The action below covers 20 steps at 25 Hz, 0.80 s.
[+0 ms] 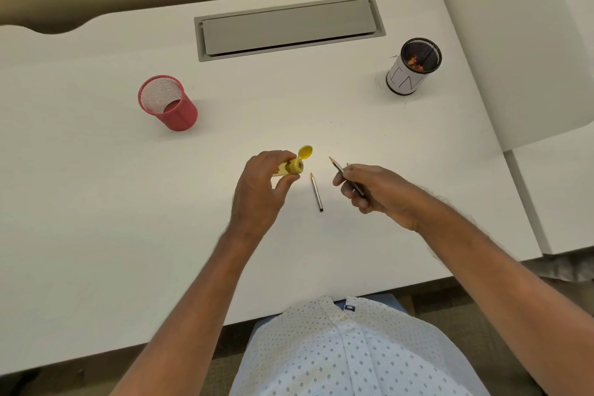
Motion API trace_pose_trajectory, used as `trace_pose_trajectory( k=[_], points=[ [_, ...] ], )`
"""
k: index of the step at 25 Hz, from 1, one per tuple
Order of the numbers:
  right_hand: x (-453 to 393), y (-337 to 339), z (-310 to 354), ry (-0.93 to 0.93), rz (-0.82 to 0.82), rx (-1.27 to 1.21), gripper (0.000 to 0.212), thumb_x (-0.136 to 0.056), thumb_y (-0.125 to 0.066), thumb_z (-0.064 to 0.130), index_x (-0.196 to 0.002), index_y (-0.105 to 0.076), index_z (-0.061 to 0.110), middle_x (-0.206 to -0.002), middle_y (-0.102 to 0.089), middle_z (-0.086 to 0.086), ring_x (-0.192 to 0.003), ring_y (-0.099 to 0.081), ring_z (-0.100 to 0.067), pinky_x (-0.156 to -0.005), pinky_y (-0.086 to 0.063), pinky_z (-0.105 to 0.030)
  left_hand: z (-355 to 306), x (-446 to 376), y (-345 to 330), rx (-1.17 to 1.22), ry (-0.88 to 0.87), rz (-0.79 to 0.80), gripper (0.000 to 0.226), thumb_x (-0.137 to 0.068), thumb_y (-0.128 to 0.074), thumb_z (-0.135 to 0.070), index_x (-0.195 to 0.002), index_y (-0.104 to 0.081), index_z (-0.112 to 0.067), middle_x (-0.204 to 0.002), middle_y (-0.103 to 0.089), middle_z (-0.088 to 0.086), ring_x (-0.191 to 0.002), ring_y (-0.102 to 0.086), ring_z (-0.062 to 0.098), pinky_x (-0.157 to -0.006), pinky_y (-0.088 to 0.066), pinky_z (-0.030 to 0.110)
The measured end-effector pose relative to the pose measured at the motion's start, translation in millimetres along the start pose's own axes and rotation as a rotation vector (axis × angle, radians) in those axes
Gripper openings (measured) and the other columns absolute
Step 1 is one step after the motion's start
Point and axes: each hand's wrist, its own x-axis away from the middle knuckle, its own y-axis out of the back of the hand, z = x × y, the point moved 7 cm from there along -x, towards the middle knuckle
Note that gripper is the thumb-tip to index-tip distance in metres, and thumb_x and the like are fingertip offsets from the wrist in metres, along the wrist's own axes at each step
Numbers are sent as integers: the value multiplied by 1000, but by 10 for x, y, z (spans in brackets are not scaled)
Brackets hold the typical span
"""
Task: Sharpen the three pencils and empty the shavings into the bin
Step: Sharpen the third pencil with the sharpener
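My left hand (260,190) grips a yellow sharpener (291,167) above the desk, its round lid (305,151) flipped open and shavings showing inside the clear barrel. My right hand (369,190) holds a dark pencil (337,165) with its sharp tip pointing up-left toward the sharpener; a second thin tip seems to stick out beside it. Another pencil (316,192) lies on the white desk (96,202) between my hands, tip pointing away from me. The black mesh bin (414,66) with a white paper label stands at the far right and holds shavings.
A red mesh cup (167,103) stands at the far left with nothing visible inside. A grey cable-tray lid (289,27) is set into the desk at the back. A second white desk surface (514,58) adjoins on the right.
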Motion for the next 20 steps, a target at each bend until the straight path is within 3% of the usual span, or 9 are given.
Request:
trace_pose_trajectory(
  k=[4,8,12,14,17,20],
  points=[
    [-49,-44,-46,67,-243,42,20,-104,-52,15,-108,-71,12,-97,-65,3,-71,-70,-11,-66,-58,-23,20,4,-57,87,42,1,33,-86,-81,-18,-113,-67,-29,-108,-68,-13,-102,-62,16,-86,-54,37],
    [-71,-125,-73,139,-301,-18,19,-104,-57,16,-113,-73,15,-104,-66,-1,-76,-70,-8,-71,-60,-23,40,16,-135,94,53,56,33,-86,-81,-19,-115,-68,-27,-109,-69,-11,-104,-62,16,-88,-54,40],
    [102,-152,97,347,-424,381,27,-104,-57,19,-122,-71,32,-105,-62,11,-86,-59,3,-76,-44,-11,88,-9,-147,98,90,68,31,-87,-80,-18,-115,-69,-25,-109,-70,-9,-104,-63,19,-89,-54,43],
    [214,-186,194,455,-472,559,27,-104,-57,18,-126,-69,31,-104,-58,12,-91,-58,1,-77,-43,-10,83,-19,-144,71,74,79,31,-87,-80,-18,-115,-69,-24,-109,-70,-9,-105,-62,19,-89,-54,41],
    [308,-256,288,565,-515,777,21,-103,-59,17,-122,-67,23,-106,-61,5,-96,-60,-13,-78,-52,-28,11,-7,-151,21,10,116,31,-88,-79,-19,-117,-69,-24,-111,-69,-10,-105,-59,17,-89,-52,35],
    [370,-355,360,685,-547,953,17,-102,-62,17,-117,-69,18,-101,-61,-1,-93,-57,-21,-69,-53,-34,-70,23,-177,-53,-50,167,35,-87,-79,-20,-121,-70,-23,-116,-70,-9,-108,-59,15,-91,-50,29]
  ],
)
